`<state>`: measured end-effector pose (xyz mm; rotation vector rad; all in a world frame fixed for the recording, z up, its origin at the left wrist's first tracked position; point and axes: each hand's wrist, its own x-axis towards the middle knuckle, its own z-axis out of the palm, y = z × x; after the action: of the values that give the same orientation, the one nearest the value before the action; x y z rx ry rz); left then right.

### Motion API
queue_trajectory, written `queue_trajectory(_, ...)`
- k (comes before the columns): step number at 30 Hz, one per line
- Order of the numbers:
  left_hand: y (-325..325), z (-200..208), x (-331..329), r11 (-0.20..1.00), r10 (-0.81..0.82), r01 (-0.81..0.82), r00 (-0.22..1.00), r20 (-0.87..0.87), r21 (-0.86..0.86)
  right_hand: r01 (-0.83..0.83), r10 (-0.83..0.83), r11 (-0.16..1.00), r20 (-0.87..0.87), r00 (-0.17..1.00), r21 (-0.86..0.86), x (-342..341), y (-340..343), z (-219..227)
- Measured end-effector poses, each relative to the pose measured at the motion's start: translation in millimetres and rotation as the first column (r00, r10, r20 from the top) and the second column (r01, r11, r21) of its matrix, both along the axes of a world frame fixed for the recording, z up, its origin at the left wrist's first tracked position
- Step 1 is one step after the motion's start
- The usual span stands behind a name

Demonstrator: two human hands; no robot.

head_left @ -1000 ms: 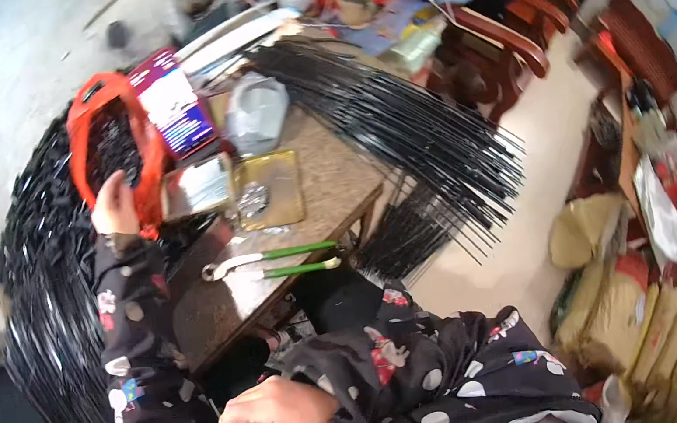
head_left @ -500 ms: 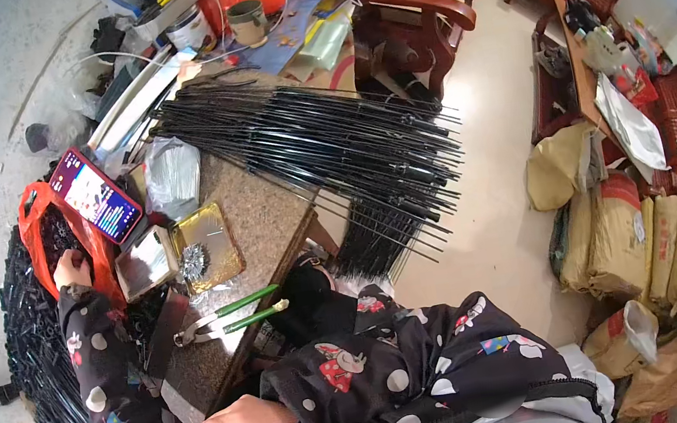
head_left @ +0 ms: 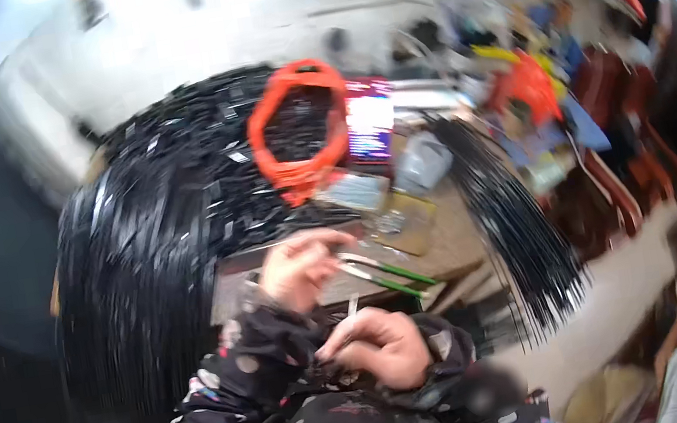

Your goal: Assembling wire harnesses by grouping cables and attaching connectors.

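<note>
My left hand (head_left: 303, 268) is raised over the near edge of the table, beside the green-handled pliers (head_left: 391, 277). Its fingers look partly bent and are smeared by motion, so any small thing in them cannot be made out. Lower and to the right, close to my body, my right hand (head_left: 382, 348) is closed with thumb and fingers together. A thin pale sliver (head_left: 354, 304) sticks up by its knuckles; whether the hand grips it is unclear. Beyond my hands an orange plastic bag (head_left: 261, 140) lies open around small black pieces (head_left: 303, 124).
A lit phone (head_left: 370, 122) leans beside the bag. Near it are a pale box (head_left: 353, 191) and a gold tray (head_left: 415, 221). Long black rods lie in a heap at left (head_left: 145, 277) and a bundle (head_left: 524, 235) at right, overhanging the table (head_left: 450, 247).
My left hand has come out of the orange bag, back toward my body and near my right hand. The view has swung left and is blurred.
</note>
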<state>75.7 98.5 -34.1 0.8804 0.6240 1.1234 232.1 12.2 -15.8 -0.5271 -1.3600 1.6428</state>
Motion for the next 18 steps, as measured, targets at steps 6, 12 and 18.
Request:
queue_trajectory(6, -69.8, -11.4, -29.1, 0.990, 0.006, -0.053, 0.943, 0.332, 0.132, 0.154, -0.155, 0.988, -0.165, 0.974, -0.022, -35.6, -4.1, -10.7)
queue_trajectory(12, -81.0, -7.5, -43.4, 0.956, -0.056, -0.070, 0.911, 0.409, 0.286, 0.171, -0.179, 0.983, -0.153, 0.972, -0.061, -55.7, -16.2, -5.5)
queue_trajectory(18, -82.7, 8.2, -53.0, 0.930, -0.121, -0.030, 0.916, 0.383, 0.366, 0.145, -0.152, 0.988, -0.183, 0.971, -0.055, -63.0, -23.4, 2.6)
